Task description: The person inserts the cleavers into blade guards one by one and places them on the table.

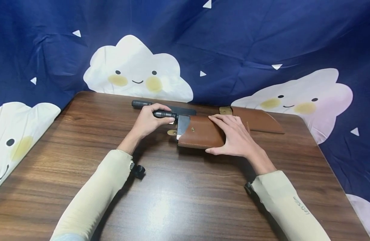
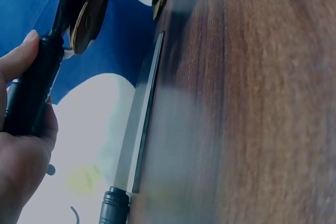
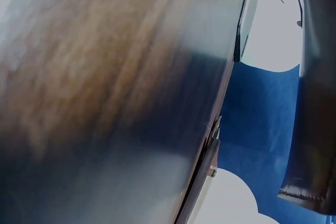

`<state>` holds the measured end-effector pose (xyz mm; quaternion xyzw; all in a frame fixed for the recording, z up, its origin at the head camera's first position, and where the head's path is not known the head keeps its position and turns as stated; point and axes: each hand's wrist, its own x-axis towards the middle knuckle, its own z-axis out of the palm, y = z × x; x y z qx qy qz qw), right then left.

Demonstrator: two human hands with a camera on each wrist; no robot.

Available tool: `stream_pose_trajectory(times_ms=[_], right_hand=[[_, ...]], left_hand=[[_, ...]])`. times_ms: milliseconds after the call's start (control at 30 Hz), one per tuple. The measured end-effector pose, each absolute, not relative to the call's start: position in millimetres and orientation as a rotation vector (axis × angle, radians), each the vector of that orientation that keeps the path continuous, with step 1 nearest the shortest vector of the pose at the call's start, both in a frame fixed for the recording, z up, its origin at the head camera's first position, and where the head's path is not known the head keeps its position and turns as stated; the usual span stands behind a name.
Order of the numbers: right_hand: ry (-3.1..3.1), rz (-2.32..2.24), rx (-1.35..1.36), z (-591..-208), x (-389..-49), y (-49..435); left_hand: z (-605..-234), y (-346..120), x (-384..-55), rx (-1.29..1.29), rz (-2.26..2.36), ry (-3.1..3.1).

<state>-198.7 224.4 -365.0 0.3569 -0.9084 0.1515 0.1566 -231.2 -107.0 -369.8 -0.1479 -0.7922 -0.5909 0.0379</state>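
My left hand (image 1: pixel 147 122) grips the black handle (image 1: pixel 164 114) of a cleaver, thumb along it. Most of its broad grey blade (image 1: pixel 183 124) is hidden inside a brown leather sheath (image 1: pixel 198 137) with a brass stud; a strip next to the handle shows. My right hand (image 1: pixel 236 135) holds the sheath's right part, fingers over the top and thumb at the near edge. Sheath and cleaver are raised above the table. The left wrist view shows the handle (image 2: pixel 31 87) in the left hand; in the right wrist view the sheath (image 3: pixel 315 103) is dark at the right.
Behind the left hand, a second knife (image 2: pixel 137 114) with a black handle (image 1: pixel 141 104) lies on the wooden table (image 1: pixel 127 201). Another brown leather sheath (image 1: pixel 260 120) lies at the back right. A blue cloud-patterned cloth (image 1: pixel 215 43) hangs behind the table.
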Motion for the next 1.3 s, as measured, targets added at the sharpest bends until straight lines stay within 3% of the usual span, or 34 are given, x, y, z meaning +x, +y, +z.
stream_pose_trajectory(times_ms=[1300], right_hand=[[-2.557,0.429,1.060,-367,-202,210]], left_hand=[[-373,-93,-231,-0.502,-1.786,-2.425]])
